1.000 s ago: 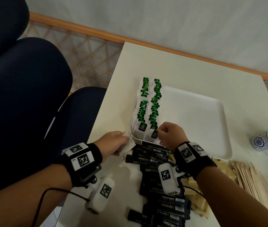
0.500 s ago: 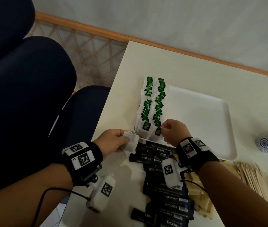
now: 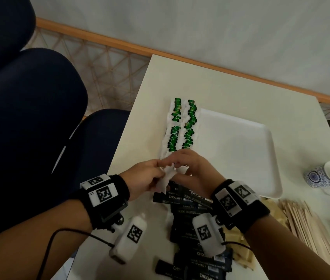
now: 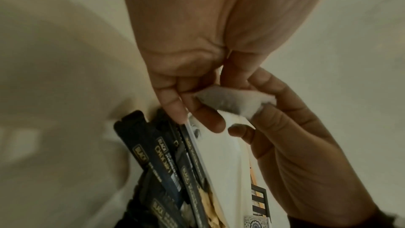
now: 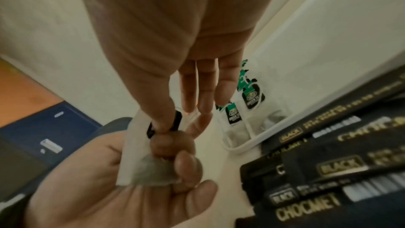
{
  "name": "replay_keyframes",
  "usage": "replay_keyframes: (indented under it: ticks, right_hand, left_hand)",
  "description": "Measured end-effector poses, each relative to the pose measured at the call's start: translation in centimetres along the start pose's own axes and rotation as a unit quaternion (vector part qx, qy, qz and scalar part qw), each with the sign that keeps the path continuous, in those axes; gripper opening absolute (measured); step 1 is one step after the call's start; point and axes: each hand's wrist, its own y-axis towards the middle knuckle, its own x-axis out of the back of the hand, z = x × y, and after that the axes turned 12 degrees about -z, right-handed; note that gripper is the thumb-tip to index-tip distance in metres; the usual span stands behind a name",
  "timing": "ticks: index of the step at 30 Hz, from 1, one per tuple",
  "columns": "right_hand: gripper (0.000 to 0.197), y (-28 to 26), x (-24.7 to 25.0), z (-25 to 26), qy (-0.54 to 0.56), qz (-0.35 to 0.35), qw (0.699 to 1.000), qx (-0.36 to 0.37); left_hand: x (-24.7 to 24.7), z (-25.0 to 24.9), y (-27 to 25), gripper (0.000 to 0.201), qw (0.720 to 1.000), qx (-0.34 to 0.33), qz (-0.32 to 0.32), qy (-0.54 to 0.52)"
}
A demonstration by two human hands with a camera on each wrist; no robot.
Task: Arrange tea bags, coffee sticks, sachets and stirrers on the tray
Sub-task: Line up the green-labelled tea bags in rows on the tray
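Tray bare right of tea bags; coffee sticks crowd its near edge.

Left hand and right hand meet, fingers pinched.

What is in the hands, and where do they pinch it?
A white paper tea bag: left hand grips its lower pouch end, right hand pinches its top, by the dark tag.

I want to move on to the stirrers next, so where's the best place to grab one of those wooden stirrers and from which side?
Probably from above, near the middle of its length. The wooden stirrers lie flat and close-packed in a pile on the table, right of the coffee sticks, so a thumb-and-finger pinch across one stick's narrow width should lift it level. The cups sit just beyond the far ends, so avoid reaching in from there.
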Motion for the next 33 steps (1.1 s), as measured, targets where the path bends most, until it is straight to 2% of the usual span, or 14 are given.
replay_keyframes:
  ticks: [3,6,11,14,16,18,19,21,24,28,33]
  right_hand:
    - [0.012,0.1,0.2,0.1,0.067,-0.006,0.996,-0.052]
    - [0.005,0.2,0.8,0.1,0.090,-0.031,0.988,-0.122]
    - [0.011,0.5,1.2,-1.0,0.025,-0.063,0.990,-0.125]
    - [0.016,0.6,0.8,-1.3,0.034,-0.055,0.990,-0.127]
    - [0.022,0.7,0.6,-1.5,0.076,-0.080,0.985,-0.129]
    - [0.016,0.8,0.8,-1.7,0.068,-0.123,0.981,-0.131]
    - [0.014,0.8,1.0,-2.0,0.047,-0.145,0.979,-0.138]
    - [0.010,0.5,1.3,-2.9,0.001,-0.165,0.973,-0.163]
    - [0.008,-0.2,1.0,-4.4,-0.066,-0.133,0.970,-0.193]
    - [0.007,-0.3,0.3,-5.2,-0.117,-0.097,0.966,-0.209]
    - [0.021,0.2,-0.3,-5.1,-0.153,-0.069,0.965,-0.200]
  left_hand:
    - [-0.5,-0.2,-0.2,0.021,1.000,0.005,0.028,-0.007]
    - [-0.6,0.1,0.0,0.022,0.999,-0.018,0.020,0.029]
    - [-0.6,0.1,0.4,0.032,0.993,-0.072,-0.026,0.086]
    - [-0.9,0.1,0.5,0.016,0.976,-0.148,-0.030,0.158]
    - [-1.0,0.2,0.9,0.016,0.946,-0.207,-0.052,0.244]
    - [-1.1,0.2,1.4,0.015,0.912,-0.243,-0.082,0.319]
    - [-1.1,0.1,1.6,0.015,0.908,-0.246,-0.093,0.325]
    - [-1.2,0.1,2.2,0.012,0.923,-0.228,-0.116,0.286]
    - [-1.4,-0.1,2.9,0.005,0.928,-0.223,-0.145,0.261]
    - [-1.2,-0.4,4.0,0.011,0.907,-0.240,-0.153,0.310]
    - [-0.6,-0.2,4.8,0.026,0.886,-0.243,-0.141,0.368]
